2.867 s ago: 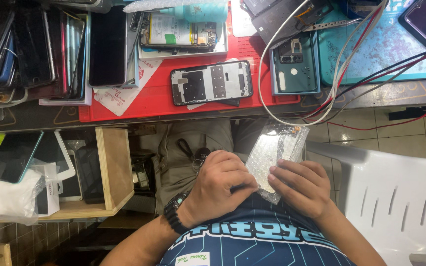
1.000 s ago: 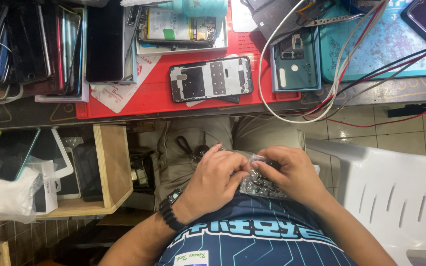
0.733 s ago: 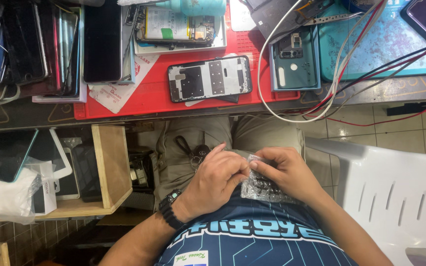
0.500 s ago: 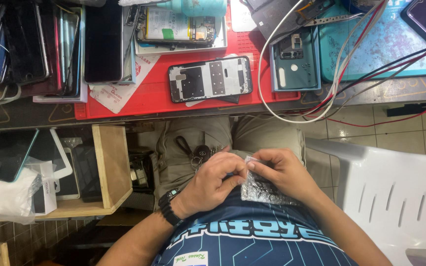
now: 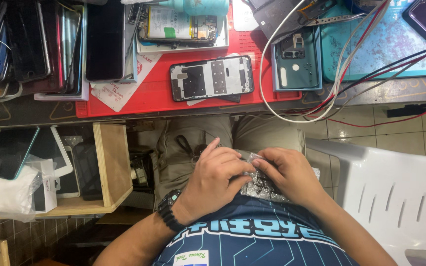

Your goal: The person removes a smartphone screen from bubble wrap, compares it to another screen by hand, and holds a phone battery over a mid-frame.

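While both hands work over the lap, off the surface (image 5: 50,114), a dropped part could fall to the floor.
Left hand (image 5: 212,178) and right hand (image 5: 286,173) pinch crinkled silvery bag (image 5: 258,185) between fingertips; slick film could slip or tear.

Your silvery plastic bag (image 5: 260,184), earlier held up flat and open between both hands, is now crumpled low in your lap against the blue shirt (image 5: 252,241). Your left hand (image 5: 213,175) and right hand (image 5: 287,175) have come together over it, fingers pinching its top edge, covering most of it.
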